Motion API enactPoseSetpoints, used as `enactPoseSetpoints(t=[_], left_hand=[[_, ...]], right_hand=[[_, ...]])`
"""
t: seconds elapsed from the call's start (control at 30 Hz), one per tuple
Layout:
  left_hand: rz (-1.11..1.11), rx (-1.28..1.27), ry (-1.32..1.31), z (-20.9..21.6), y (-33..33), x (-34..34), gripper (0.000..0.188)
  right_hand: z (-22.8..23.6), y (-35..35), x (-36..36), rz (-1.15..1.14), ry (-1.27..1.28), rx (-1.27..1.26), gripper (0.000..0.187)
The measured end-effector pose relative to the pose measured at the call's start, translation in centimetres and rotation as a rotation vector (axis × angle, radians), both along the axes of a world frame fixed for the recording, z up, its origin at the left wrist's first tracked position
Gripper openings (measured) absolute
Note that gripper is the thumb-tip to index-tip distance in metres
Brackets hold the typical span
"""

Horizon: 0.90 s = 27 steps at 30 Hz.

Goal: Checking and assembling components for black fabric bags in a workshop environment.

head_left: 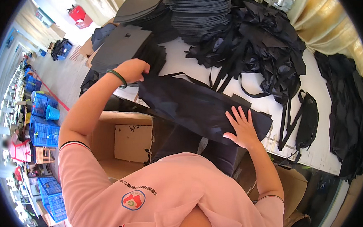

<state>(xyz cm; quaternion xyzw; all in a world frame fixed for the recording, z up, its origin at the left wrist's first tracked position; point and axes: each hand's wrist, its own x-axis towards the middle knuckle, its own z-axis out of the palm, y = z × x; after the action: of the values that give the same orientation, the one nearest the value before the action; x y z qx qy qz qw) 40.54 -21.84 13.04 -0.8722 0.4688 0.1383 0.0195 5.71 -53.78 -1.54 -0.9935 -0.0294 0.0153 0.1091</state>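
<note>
Black fabric piece (181, 103): likely light and limp, best held by its edges

The cloth is stretched slantwise between 2 hands along the near edge of the white table (325, 153), with part of it hung over the person's lap. Its far-left corner is met by the left hand (132, 71), whose fingers are curled in; whether cloth is clamped between thumb and fingertips cannot be told. Near its other end, the right hand (243, 128) is laid flat on top, its fingers spread apart and nothing pinched.

Little weight is suggested by the thin, softly creased surface, and little stiffness is to be expected: sagging or folding is likely wherever support is lacking. A slightly slippery face is hinted at by the dull sheen, though this cannot be confirmed by sight. Breakage is not to be feared, only wrinkling. Hold is best taken at 2 opposite corners, or at 1 corner with a flat palm pressed near the far end. Catching could be caused by the thin black strap (190, 77) beside the upper edge
</note>
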Motion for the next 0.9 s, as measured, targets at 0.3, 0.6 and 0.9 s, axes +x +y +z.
enactPoseSetpoints(t=[0.3,0.6,0.9], left_hand=[[0.343,-0.176,0.324,4.5,0.8,-1.5,0.024],[-0.028,-0.891,0.511,-0.4,-5.3,-10.1,0.024],[0.203,-1.003,-0.243,-0.5,2.9,-0.8,0.042]], right_hand=[[1.2,0.4,0.9,-0.007,0.045,-0.037,0.085],[9.1,9.8,13.7,0.156,-0.078,1.475,0.059],[4.3,7.6,13.8,-0.029,-0.302,1.105,0.006]])
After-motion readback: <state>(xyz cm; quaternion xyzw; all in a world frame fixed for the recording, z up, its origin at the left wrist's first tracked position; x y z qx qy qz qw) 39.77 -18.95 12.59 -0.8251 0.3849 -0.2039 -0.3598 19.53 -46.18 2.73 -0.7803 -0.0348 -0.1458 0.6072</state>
